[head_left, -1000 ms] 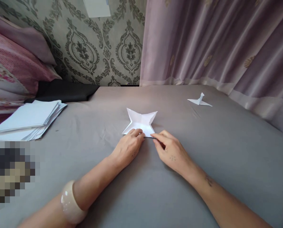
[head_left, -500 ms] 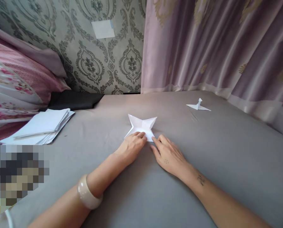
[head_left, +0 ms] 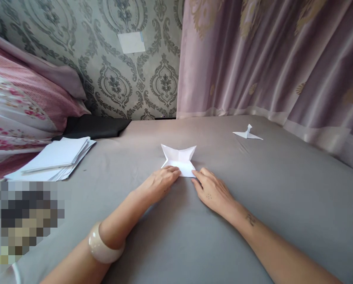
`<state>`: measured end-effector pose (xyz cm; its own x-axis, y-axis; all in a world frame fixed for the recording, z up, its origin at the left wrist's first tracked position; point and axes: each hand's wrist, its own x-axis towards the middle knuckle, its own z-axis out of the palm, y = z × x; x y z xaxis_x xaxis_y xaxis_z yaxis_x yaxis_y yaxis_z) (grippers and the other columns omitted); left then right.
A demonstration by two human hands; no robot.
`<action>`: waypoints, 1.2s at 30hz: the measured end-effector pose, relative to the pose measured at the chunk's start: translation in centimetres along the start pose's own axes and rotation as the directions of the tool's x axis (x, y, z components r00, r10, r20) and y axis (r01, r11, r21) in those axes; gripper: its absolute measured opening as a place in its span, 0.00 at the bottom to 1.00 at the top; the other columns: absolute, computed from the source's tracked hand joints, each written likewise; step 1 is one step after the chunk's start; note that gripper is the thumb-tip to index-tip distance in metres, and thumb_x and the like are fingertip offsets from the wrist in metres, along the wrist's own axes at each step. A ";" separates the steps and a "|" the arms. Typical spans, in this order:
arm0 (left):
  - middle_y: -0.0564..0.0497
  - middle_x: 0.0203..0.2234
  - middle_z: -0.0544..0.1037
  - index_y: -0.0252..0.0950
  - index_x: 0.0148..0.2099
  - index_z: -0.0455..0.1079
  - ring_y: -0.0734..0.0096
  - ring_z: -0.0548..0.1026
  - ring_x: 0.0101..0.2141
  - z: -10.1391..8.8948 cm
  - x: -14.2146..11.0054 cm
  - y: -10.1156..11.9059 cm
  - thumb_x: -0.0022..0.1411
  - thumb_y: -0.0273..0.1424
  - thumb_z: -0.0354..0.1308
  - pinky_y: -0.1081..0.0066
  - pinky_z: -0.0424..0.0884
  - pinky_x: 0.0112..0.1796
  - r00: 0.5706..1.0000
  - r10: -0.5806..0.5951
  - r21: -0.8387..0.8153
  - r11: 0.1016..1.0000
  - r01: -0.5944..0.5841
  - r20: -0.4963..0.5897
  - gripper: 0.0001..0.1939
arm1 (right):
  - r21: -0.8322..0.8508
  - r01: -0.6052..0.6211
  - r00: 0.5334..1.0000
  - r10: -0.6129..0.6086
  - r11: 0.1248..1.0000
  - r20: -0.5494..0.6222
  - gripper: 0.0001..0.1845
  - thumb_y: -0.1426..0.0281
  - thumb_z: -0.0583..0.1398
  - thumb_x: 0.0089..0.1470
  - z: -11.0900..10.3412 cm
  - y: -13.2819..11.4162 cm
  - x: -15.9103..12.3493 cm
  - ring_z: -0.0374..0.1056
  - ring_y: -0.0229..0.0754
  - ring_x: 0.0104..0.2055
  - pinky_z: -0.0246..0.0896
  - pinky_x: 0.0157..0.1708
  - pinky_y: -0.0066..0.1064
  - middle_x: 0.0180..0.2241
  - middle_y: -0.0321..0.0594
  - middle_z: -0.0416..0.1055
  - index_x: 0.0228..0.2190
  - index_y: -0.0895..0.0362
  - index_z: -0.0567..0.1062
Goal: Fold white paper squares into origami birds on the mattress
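A white folded paper (head_left: 181, 163) lies at the middle of the grey surface, its far corners raised in points and its near part flat. My left hand (head_left: 160, 181) is closed at the paper's near left edge, fingers pressed together on top; its thumb is hidden. At the near right corner, my right hand (head_left: 212, 189) has its index finger on the paper and its thumb close below, the other fingers curled. On my left wrist sits a pale bangle (head_left: 104, 244).
A stack of white paper (head_left: 58, 154) lies at the left, before a folded black cloth (head_left: 96, 126). At the back right stands a white origami bird (head_left: 248, 133). Purple curtains (head_left: 238, 59) and a patterned wall (head_left: 114, 83) border the grey-covered surface (head_left: 268, 189).
The view has tilted up. My left hand has slid left along the paper's near edge, and my right hand's thumb opened from the corner, then came back close to it.
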<state>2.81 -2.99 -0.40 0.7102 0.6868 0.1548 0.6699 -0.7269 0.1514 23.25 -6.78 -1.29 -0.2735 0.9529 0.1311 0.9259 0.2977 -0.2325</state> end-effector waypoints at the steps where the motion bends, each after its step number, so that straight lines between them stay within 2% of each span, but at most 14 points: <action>1: 0.45 0.44 0.76 0.35 0.51 0.67 0.65 0.75 0.44 -0.4 -0.2 -0.2 0.58 0.16 0.46 0.69 0.72 0.43 1.000 -0.029 -0.004 1.000 0.029 -0.008 0.21 | -0.002 -0.001 1.000 0.001 1.000 0.007 0.18 0.67 0.48 0.64 0.0 0.1 0.2 0.69 0.42 0.38 0.54 0.32 0.30 0.37 0.42 0.70 0.49 0.56 0.72; 2: 0.43 0.46 0.76 0.34 0.53 0.66 0.63 0.75 0.44 -0.9 -0.3 -0.5 0.58 0.16 0.45 0.68 0.72 0.42 0.997 -0.067 -0.008 0.998 0.066 -0.028 0.22 | -0.012 0.002 1.000 -0.001 1.000 0.016 0.17 0.67 0.48 0.64 0.0 0.1 0.3 0.69 0.41 0.36 0.53 0.30 0.30 0.36 0.41 0.71 0.46 0.55 0.73; 4: 0.43 0.50 0.74 0.35 0.56 0.64 0.62 0.75 0.45 -1.8 -0.5 -1.0 0.60 0.19 0.44 0.67 0.72 0.42 0.978 -0.148 -0.025 0.989 0.146 -0.147 0.23 | -0.073 0.027 0.999 -0.026 0.997 0.025 0.17 0.67 0.47 0.65 0.1 0.2 0.6 0.68 0.39 0.32 0.48 0.27 0.30 0.34 0.39 0.71 0.40 0.55 0.75; 6: 0.45 0.48 0.75 0.36 0.55 0.65 0.62 0.76 0.44 -2.3 -0.6 -1.4 0.62 0.21 0.44 0.66 0.72 0.41 0.947 -0.217 -0.032 0.976 0.216 -0.238 0.21 | -0.149 0.060 0.998 -0.059 0.987 0.013 0.17 0.69 0.46 0.66 0.3 0.2 0.9 0.68 0.38 0.30 0.44 0.26 0.31 0.34 0.39 0.72 0.38 0.55 0.74; 8: 0.45 0.47 0.76 0.36 0.54 0.66 0.62 0.76 0.43 -2.1 -0.6 -1.4 0.62 0.21 0.44 0.66 0.72 0.41 0.939 -0.208 -0.032 0.978 0.207 -0.273 0.20 | -0.195 0.089 0.996 -0.091 0.977 0.002 0.16 0.71 0.46 0.65 0.5 0.2 1.1 0.67 0.38 0.30 0.41 0.26 0.32 0.35 0.41 0.72 0.38 0.57 0.74; 12: 0.43 0.49 0.75 0.33 0.53 0.66 0.59 0.73 0.48 -0.4 -0.5 -0.2 0.61 0.20 0.48 0.62 0.69 0.46 0.976 -0.034 0.087 0.995 0.054 -0.215 0.19 | -0.212 0.142 0.990 -0.142 0.967 0.017 0.16 0.71 0.47 0.65 0.4 0.3 1.4 0.67 0.37 0.29 0.38 0.26 0.34 0.35 0.41 0.72 0.36 0.57 0.73; 15: 0.43 0.48 0.75 0.33 0.51 0.67 0.59 0.70 0.51 0.4 -0.1 0.9 0.65 0.21 0.47 0.59 0.65 0.51 0.981 0.055 0.195 0.981 -0.018 -0.185 0.15 | -0.207 0.184 0.983 -0.185 0.961 0.015 0.17 0.69 0.46 0.66 0.2 0.5 1.3 0.66 0.36 0.30 0.39 0.26 0.33 0.34 0.39 0.71 0.37 0.56 0.73; 19: 0.46 0.36 0.77 0.32 0.43 0.70 0.62 0.74 0.41 0.3 0.2 2.1 0.68 0.25 0.47 0.61 0.68 0.46 0.994 0.102 0.270 0.959 -0.086 -0.046 0.10 | -0.136 0.250 0.968 -0.252 0.959 0.000 0.16 0.68 0.46 0.66 -0.3 0.8 0.8 0.65 0.36 0.30 0.43 0.26 0.31 0.33 0.37 0.69 0.39 0.54 0.74; 21: 0.46 0.32 0.77 0.31 0.38 0.71 0.62 0.75 0.36 0.1 0.2 2.8 0.67 0.25 0.49 0.63 0.70 0.41 0.996 0.087 0.298 0.950 -0.091 0.027 0.09 | -0.097 0.279 0.960 -0.279 0.955 0.017 0.16 0.68 0.47 0.66 -0.5 0.9 0.3 0.65 0.36 0.30 0.46 0.26 0.29 0.33 0.37 0.68 0.40 0.53 0.74; 24: 0.47 0.30 0.76 0.31 0.34 0.70 0.62 0.74 0.33 0.2 0.0 3.9 0.65 0.23 0.52 0.63 0.71 0.36 0.996 0.053 0.322 0.944 -0.072 0.065 0.07 | -0.034 0.295 0.956 -0.294 0.955 0.022 0.15 0.72 0.48 0.65 -0.8 1.0 -0.8 0.65 0.37 0.33 0.53 0.31 0.29 0.34 0.39 0.67 0.42 0.55 0.73; 28: 0.47 0.32 0.75 0.32 0.35 0.69 0.62 0.74 0.34 0.4 0.0 4.4 0.64 0.22 0.53 0.66 0.70 0.33 0.997 -0.031 0.269 0.963 0.011 0.071 0.06 | 0.080 0.256 0.967 -0.255 0.963 -0.029 0.14 0.75 0.49 0.63 -0.8 1.3 -2.0 0.65 0.39 0.38 0.60 0.39 0.32 0.37 0.41 0.67 0.41 0.56 0.74; 32: 0.50 0.34 0.75 0.36 0.39 0.70 0.64 0.73 0.36 0.6 0.4 4.2 0.65 0.24 0.52 0.68 0.69 0.33 0.991 -0.120 0.174 0.979 0.108 0.063 0.06 | 0.114 0.241 0.970 -0.239 0.964 -0.038 0.14 0.76 0.50 0.62 -0.6 1.7 -2.5 0.65 0.40 0.38 0.62 0.40 0.34 0.36 0.41 0.67 0.40 0.56 0.75; 36: 0.50 0.34 0.74 0.37 0.37 0.71 0.65 0.73 0.37 0.3 0.9 4.3 0.68 0.28 0.49 0.69 0.68 0.33 0.979 -0.184 0.132 0.976 0.172 0.082 0.09 | 0.114 0.240 0.971 -0.236 0.964 -0.045 0.15 0.76 0.50 0.63 -0.5 1.8 -2.7 0.64 0.41 0.38 0.62 0.39 0.36 0.36 0.41 0.67 0.42 0.57 0.75</action>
<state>6.37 -5.51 0.11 0.5900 0.8062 0.0434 0.8050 -0.5916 0.0457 25.83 -8.79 -1.56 -0.4721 0.8521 0.2259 0.7974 0.5220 -0.3027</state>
